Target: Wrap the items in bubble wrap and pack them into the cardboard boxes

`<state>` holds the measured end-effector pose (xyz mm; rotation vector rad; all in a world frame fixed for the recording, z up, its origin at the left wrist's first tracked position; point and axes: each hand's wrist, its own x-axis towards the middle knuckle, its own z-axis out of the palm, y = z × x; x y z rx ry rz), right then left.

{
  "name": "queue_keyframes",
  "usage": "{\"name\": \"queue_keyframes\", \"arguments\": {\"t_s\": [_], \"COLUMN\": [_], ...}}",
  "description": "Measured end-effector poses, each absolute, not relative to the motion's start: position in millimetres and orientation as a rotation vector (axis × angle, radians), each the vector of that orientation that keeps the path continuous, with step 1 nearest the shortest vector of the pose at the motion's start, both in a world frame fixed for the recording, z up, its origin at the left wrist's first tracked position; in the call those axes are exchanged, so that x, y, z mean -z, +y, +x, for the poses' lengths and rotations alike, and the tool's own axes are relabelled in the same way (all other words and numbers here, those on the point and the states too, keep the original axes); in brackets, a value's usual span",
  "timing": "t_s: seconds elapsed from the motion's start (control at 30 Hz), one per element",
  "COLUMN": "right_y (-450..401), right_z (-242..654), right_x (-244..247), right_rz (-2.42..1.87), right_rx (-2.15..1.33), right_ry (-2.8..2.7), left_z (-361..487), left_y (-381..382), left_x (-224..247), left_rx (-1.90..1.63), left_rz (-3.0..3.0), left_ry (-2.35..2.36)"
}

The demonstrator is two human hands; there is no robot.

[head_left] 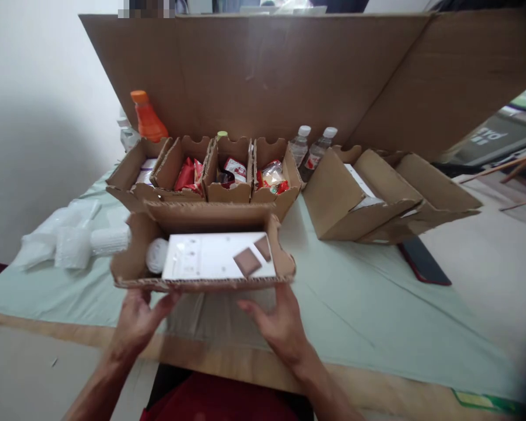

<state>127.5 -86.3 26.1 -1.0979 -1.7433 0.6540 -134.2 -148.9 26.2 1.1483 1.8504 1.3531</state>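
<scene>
An open cardboard box [210, 285] is held up over the near part of the table by both hands. My left hand [140, 318] grips its lower left side, thumb on the near wall and the other fingers hidden behind or under it. On the lower right, my right hand [278, 321] holds it the same way. Inside the box lie a white carton [214, 256] with brown squares printed on it and, to its left, a white round item [156, 256]. Just behind stands a row of cardboard bins [228, 193] with red and white packets in them.
Bubble-wrapped items [72, 242] lie at the left. More cardboard bins [342, 219] stand at the right, beside a dark flat object [423, 261]. An orange bottle [148, 117] and clear bottles [318, 153] stand before a tall cardboard panel [263, 76].
</scene>
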Motion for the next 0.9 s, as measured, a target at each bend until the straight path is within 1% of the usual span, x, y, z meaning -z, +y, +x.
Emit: {"name": "queue_keyframes", "arguments": {"t_s": [0.07, 0.13, 0.23, 0.3, 0.37, 0.4, 0.5, 0.57, 0.63, 0.73, 0.8, 0.9], "right_y": [-69, -57, -68, -91, -114, -123, -124, -111, -100, -91, -86, -66], "right_z": [114, 125, 164, 177, 165, 150, 99, 87, 102, 157, 194, 227], "right_x": [-44, -54, -47, -30, -13, -7, -5, -9, -7, 6, 17, 27], "right_rz": [-1.044, -1.091, -1.161, -1.166, -1.170, -1.148, -0.956, -0.892, -0.944, -1.054, -1.092, -1.116], "right_rx": [-0.647, -0.541, -0.357, -0.362, -0.470, -0.578, -0.860, -0.908, -0.878, -0.752, -0.648, -0.518], "right_ry": [-1.723, -1.620, -1.474, -1.427, -1.455, -1.524, -1.665, -1.636, -1.548, -1.354, -1.243, -1.187], "left_z": [-139, -121, -79, -69, -86, -103, -152, -158, -135, -73, -36, -4], "left_y": [-135, -118, -115, -133, -160, -173, -194, -193, -187, -175, -168, -158], "left_x": [-41, -45, -34, -25, -20, -20, -23, -22, -14, -2, 1, 1], "left_rx": [-1.498, -1.556, -1.417, -1.277, -1.159, -1.120, -1.271, -1.370, -1.359, -1.251, -1.195, -1.147], "left_rz": [1.148, 1.196, 1.326, 1.369, 1.300, 1.243, 1.065, 1.012, 1.027, 1.189, 1.364, 1.530], "left_ry": [1.808, 1.640, 1.454, 1.491, 1.626, 1.714, 1.948, 1.968, 1.902, 1.725, 1.571, 1.400]}}
